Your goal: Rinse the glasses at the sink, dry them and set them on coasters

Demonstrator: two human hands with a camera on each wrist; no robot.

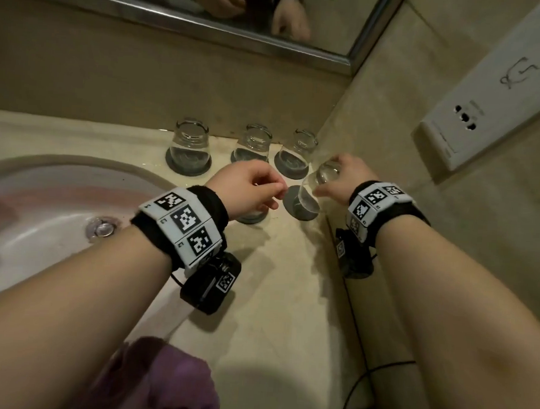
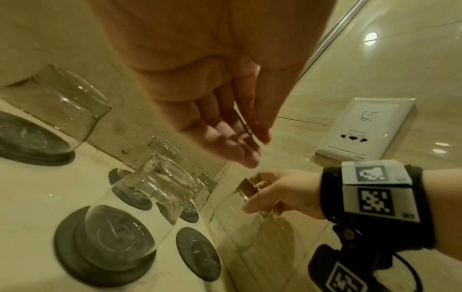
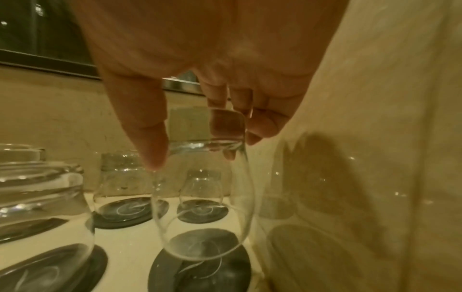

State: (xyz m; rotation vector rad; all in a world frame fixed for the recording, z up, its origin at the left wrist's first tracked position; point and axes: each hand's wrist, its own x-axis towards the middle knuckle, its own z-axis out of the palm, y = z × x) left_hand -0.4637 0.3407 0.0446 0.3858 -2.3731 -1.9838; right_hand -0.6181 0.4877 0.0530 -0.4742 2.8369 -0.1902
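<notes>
My right hand [image 1: 343, 180] grips a clear glass [image 1: 312, 191] by its base, mouth down and tilted. Its rim hangs just over a dark round coaster [image 3: 200, 264] next to the right wall. Thumb and fingers [image 3: 150, 142] wrap the base of this glass [image 3: 202, 197]. My left hand [image 1: 257, 187] hovers with relaxed fingers [image 2: 232, 138] and holds nothing. It hangs above another upturned glass [image 2: 130, 223], which stands on its own coaster [image 2: 72, 256]. Three more glasses [image 1: 190, 145] [image 1: 255, 146] [image 1: 297, 152] stand mouth down on coasters along the back wall.
The white sink basin [image 1: 56, 210] with its drain [image 1: 101, 227] lies to the left. A purple cloth [image 1: 169, 381] lies at the counter's front edge. A wall socket [image 1: 490, 100] sits on the tiled right wall; a mirror [image 1: 337, 18] hangs above the backsplash.
</notes>
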